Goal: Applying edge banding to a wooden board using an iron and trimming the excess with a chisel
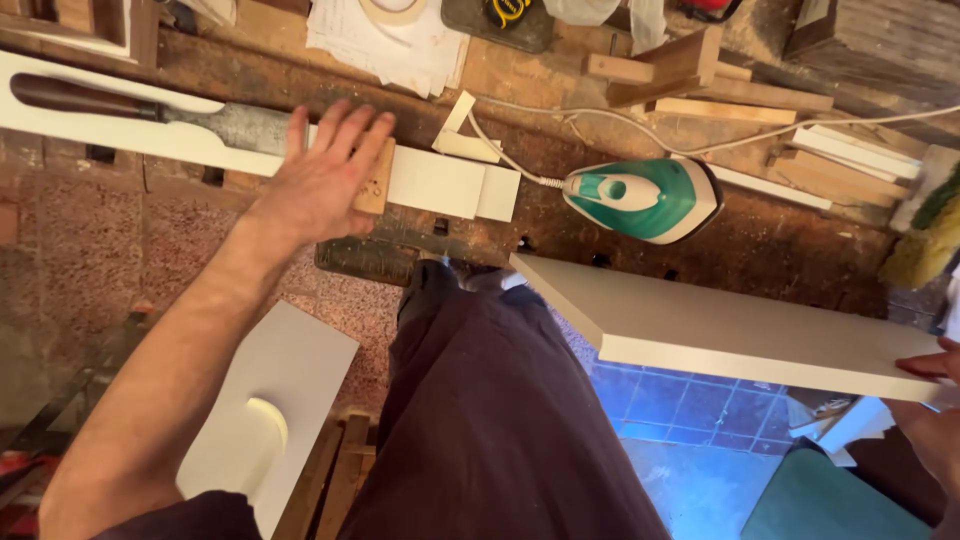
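My left hand (325, 175) reaches forward with fingers spread and presses flat on a small wooden block (376, 185) lying on a long white board (440, 180) at the workbench edge. My right hand (935, 400) is at the frame's right edge, gripping the end of a white panel (720, 325) that juts out from the bench over the floor. Only part of that hand shows. A green and white clothes iron (645, 197) lies on the bench between the two, its cord running back to the right.
A chisel with a dark wooden handle (150, 108) rests on the white board to the left. Wood offcuts (690, 80), papers (385, 40) and a tape measure (505, 12) crowd the back of the bench. Another white panel (275, 400) leans below by my leg.
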